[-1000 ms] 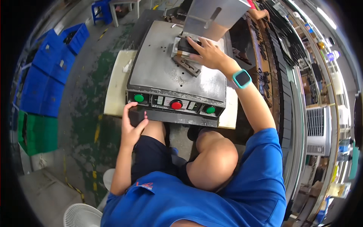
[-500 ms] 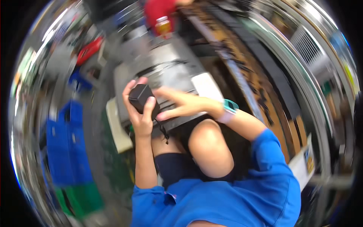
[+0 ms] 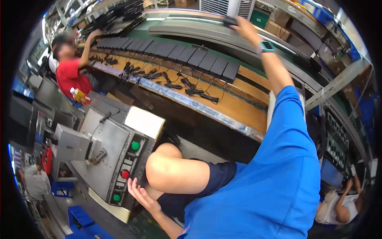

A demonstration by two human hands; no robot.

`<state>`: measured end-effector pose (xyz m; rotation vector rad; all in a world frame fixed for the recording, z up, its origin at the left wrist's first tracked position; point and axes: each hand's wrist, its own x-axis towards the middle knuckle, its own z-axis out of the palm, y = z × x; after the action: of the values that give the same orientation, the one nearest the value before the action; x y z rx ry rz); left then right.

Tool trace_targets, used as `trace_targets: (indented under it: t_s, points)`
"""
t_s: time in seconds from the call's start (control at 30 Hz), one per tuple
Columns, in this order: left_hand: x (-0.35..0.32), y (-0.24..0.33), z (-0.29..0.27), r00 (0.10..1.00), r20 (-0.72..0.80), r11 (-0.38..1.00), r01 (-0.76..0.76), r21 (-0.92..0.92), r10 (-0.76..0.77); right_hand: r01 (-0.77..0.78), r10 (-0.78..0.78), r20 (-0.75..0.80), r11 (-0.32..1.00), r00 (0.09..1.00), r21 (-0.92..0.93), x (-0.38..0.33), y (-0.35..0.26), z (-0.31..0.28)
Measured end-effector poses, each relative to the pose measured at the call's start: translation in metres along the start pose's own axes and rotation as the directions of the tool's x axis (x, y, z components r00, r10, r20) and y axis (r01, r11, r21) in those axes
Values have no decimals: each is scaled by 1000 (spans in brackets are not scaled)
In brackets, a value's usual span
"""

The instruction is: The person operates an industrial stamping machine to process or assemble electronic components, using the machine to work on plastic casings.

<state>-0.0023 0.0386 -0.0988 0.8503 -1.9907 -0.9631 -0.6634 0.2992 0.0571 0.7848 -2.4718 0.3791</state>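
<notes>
My right hand (image 3: 243,24) is stretched far out over the grey conveyor (image 3: 207,34) at the top and is closed on a small black block (image 3: 229,20). A watch with a teal strap (image 3: 266,47) sits on that wrist. Down by my bare knee, my left hand (image 3: 141,196) hangs with its fingers apart and holds nothing. It is next to the front edge of the grey metal press (image 3: 104,139), close to the control panel with its upper green button (image 3: 135,145), a red button (image 3: 125,174) and a lower green button (image 3: 116,197).
A row of black adapter blocks (image 3: 187,55) with cables lies along the wooden bench (image 3: 238,107). A co-worker in a red shirt (image 3: 69,77) reaches over the bench's far end. Other people sit at lower right (image 3: 338,205) and far left (image 3: 36,181). Blue crates (image 3: 81,223) stand below the press.
My view has swung from the press to the bench and conveyor. Both hands held the black block near my lap; now the right hand alone has carried it out to the conveyor, and the left has dropped by the panel.
</notes>
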Motion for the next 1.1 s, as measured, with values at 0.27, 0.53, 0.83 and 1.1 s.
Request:
trace_targets:
  t_s: [0.27,0.53,0.83,1.1]
  points:
    - [-44,-55,-4,954,5,953,299,-57,-299,-91,146,218,965,965,-244,-98,-11,-25]
    - [33,-9,0,999,5,999,-47,18,47,-47,73,448,997,891,-69,-144,-142,-19]
    - [224,-142,-104,924,-374,993,-42,111,81,484,-179,-454,430,873,762,-102,-219,-146]
    - [272,-154,-112,991,-79,937,-124,-327,104,216,-600,143,486,787,847,-116,-377,13]
